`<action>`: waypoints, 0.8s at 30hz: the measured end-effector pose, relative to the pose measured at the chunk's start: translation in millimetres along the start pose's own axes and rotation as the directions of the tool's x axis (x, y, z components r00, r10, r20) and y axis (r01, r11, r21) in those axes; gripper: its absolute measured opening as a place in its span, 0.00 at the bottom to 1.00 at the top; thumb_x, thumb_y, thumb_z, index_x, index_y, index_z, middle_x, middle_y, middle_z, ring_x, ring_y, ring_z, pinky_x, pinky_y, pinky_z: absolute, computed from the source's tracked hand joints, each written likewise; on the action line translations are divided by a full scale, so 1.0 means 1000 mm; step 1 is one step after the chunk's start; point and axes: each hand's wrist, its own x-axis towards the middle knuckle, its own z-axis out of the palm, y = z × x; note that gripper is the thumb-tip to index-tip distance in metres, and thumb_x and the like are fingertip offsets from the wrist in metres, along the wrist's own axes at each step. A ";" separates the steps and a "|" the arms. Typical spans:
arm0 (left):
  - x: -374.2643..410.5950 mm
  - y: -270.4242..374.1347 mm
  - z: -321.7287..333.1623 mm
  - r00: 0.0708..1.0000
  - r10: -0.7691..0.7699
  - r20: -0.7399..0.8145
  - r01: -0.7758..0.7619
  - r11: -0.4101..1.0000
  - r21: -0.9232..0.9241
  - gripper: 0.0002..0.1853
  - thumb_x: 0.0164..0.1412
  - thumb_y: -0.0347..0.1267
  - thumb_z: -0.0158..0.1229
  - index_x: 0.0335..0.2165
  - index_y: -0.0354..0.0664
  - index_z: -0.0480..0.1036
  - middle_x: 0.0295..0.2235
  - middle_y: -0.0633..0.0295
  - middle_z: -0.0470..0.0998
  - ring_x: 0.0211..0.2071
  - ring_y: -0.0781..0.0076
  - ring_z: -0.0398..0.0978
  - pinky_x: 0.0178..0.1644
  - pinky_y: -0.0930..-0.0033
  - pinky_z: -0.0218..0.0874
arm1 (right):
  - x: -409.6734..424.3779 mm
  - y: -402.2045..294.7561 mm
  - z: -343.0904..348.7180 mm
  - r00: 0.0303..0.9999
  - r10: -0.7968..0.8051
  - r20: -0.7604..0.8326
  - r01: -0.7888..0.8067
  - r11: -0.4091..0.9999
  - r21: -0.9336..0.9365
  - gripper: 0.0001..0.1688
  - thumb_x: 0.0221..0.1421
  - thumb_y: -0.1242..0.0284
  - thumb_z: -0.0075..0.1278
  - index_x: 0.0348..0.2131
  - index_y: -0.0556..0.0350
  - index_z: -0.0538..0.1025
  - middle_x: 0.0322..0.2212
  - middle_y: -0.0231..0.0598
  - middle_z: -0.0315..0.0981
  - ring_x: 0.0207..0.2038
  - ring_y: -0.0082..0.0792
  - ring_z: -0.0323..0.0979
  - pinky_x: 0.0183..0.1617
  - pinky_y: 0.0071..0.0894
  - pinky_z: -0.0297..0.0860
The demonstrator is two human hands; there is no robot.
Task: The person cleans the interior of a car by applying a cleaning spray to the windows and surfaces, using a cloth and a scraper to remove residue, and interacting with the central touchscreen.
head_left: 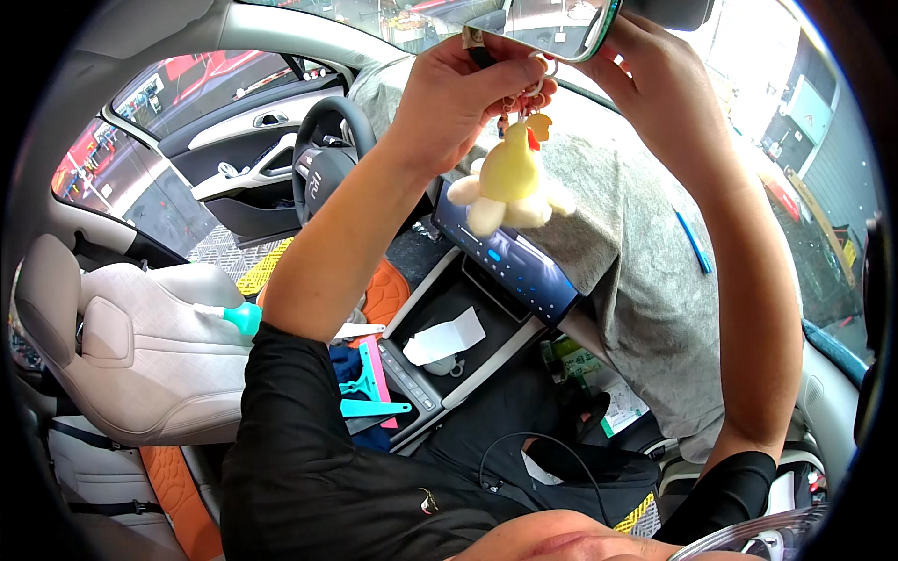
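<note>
A yellow and cream plush charm hangs from rings and small pendants below the interior rear-view mirror. My left hand pinches its white ring between thumb and fingers. A dark strap with a pale end passes by the same hand. Raised to the mirror's right edge is my right hand. Its fingertips are hidden behind the mirror, so what they hold cannot be seen.
Grey cloth covers the dashboard, with a blue pen-like tool on it. Below are a lit touchscreen, the steering wheel, and a white paper piece on the console. Squeegees and a teal blower bulb lie left.
</note>
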 end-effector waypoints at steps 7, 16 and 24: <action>0.003 -0.002 -0.003 0.994 0.053 0.097 -0.058 0.997 0.045 0.10 0.59 0.20 0.64 0.41 0.38 0.78 0.36 0.60 0.82 0.40 0.64 0.83 0.50 0.61 0.75 | -0.001 -0.004 -0.006 0.993 0.082 0.081 -0.076 0.994 -0.076 0.09 0.56 0.74 0.58 0.37 0.58 0.77 0.27 0.49 0.76 0.30 0.55 0.76 0.35 0.48 0.72; -0.002 -0.003 -0.004 0.997 0.058 0.053 -0.055 0.997 -0.049 0.13 0.56 0.19 0.67 0.41 0.34 0.77 0.34 0.53 0.83 0.38 0.64 0.84 0.43 0.66 0.76 | -0.003 -0.008 -0.015 0.991 -0.040 0.125 0.034 0.998 0.049 0.11 0.59 0.75 0.57 0.42 0.57 0.78 0.34 0.48 0.78 0.35 0.52 0.78 0.40 0.45 0.74; 0.000 -0.005 -0.005 0.994 0.049 0.099 -0.050 0.999 0.000 0.10 0.57 0.20 0.67 0.38 0.35 0.76 0.33 0.54 0.83 0.37 0.63 0.84 0.42 0.66 0.76 | -0.007 0.002 -0.003 0.993 -0.036 0.115 0.035 0.999 0.012 0.11 0.58 0.75 0.57 0.42 0.56 0.78 0.33 0.48 0.78 0.36 0.52 0.77 0.40 0.46 0.73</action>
